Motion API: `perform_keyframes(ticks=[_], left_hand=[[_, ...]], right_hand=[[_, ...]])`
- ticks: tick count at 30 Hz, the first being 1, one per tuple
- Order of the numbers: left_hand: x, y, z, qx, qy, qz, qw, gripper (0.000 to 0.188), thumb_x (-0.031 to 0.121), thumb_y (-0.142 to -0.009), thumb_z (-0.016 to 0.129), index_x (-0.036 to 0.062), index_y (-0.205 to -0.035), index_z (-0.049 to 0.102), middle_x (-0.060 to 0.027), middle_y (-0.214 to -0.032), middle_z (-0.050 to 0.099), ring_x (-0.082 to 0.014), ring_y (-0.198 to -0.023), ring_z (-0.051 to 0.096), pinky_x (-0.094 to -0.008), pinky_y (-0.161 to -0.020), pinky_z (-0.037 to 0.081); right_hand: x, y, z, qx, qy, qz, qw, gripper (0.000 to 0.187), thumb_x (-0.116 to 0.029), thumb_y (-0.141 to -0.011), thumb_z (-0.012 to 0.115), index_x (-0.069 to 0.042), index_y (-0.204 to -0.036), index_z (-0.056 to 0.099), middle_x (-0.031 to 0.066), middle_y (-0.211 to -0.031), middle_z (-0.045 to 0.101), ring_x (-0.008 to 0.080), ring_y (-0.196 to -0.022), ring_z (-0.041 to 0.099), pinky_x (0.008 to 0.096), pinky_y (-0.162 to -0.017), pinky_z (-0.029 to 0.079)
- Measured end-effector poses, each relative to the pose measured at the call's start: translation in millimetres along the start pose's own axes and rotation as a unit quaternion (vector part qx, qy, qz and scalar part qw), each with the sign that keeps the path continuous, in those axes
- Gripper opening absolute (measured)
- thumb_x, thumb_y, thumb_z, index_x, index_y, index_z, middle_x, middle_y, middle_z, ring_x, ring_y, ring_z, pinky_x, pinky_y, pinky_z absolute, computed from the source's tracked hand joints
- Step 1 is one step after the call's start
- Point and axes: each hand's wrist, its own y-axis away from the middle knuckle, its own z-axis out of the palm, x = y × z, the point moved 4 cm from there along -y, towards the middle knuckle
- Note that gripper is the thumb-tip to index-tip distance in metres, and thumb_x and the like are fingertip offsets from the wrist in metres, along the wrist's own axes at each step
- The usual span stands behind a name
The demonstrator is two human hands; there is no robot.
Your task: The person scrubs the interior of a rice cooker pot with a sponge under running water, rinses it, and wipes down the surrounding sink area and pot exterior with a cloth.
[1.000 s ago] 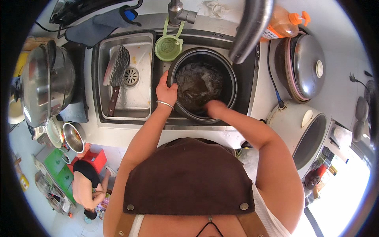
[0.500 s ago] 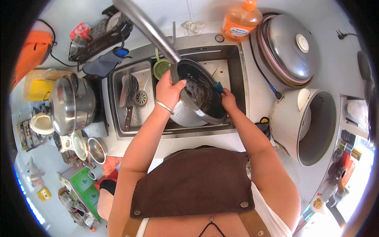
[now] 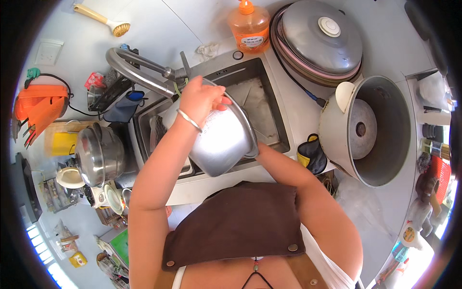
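Observation:
A silver metal pot [image 3: 222,139] is tipped steeply over the sink [image 3: 276,108]. Its rounded outside faces me and its mouth turns away to the far right, so the inside is hidden. At the far upper edge my left hand [image 3: 199,98] is closed over the rim, a bangle on the wrist. My right hand [image 3: 260,151] reaches behind the lower right rim; only the wrist end shows, and the pot hides its fingers and anything in them. The grey faucet [image 3: 139,77] arches over the left basin, its spout end close to my left hand.
Right of the sink stands a large pot [image 3: 337,139] on its side. Behind it lie stacked lids [image 3: 313,53] and an orange soap bottle [image 3: 249,29]. A black-and-yellow mitt [image 3: 313,155] rests near the counter edge. A lidded steamer pot [image 3: 103,154] stands at left.
The pot has turned over from mouth-up to mouth-away, its outside now facing me. My right hand, which held a blue-green scrubber at the rim, has gone behind the pot. The view has shifted.

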Motion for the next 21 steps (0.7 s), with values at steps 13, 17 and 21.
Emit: perform_keyframes(ticks=[13, 17, 21], left_hand=[[-30.6, 93.5, -101.6, 0.163, 0.045, 0.044, 0.985, 0.073, 0.003, -0.071, 0.069, -0.0083, -0.13, 0.029, -0.0084, -0.077, 0.06, -0.0165, -0.063, 0.059, -0.0249, -0.053, 0.048], [-51.9, 105.7, -132.0, 0.218, -0.014, 0.159, 0.963, 0.06, -0.004, -0.068, 0.064, -0.0063, -0.123, 0.039, -0.0085, -0.089, 0.061, -0.0151, -0.074, 0.059, -0.0246, -0.07, 0.049], [-105.5, 104.0, -184.2, 0.285, 0.061, 0.101, 0.951, 0.047, -0.011, -0.058, 0.05, -0.0072, -0.104, 0.052, -0.0094, -0.086, 0.058, -0.0184, -0.075, 0.055, -0.0296, -0.069, 0.047]], right_hand=[[-10.4, 44.2, -31.6, 0.311, 0.311, -0.255, 0.861, 0.024, -0.007, -0.09, 0.047, -0.003, -0.112, 0.056, 0.0074, -0.092, 0.062, 0.0171, -0.086, 0.056, 0.0291, -0.08, 0.043], [-37.0, 78.7, 4.4, 0.379, 0.336, -0.352, 0.787, 0.024, -0.006, -0.09, 0.048, 0.001, -0.111, 0.056, 0.0076, -0.095, 0.062, 0.0162, -0.087, 0.054, 0.0279, -0.082, 0.041], [-68.5, 107.7, 43.3, 0.37, 0.218, -0.382, 0.818, 0.02, -0.01, -0.09, 0.049, -0.001, -0.104, 0.058, 0.0034, -0.083, 0.061, 0.014, -0.075, 0.054, 0.0268, -0.071, 0.043]])
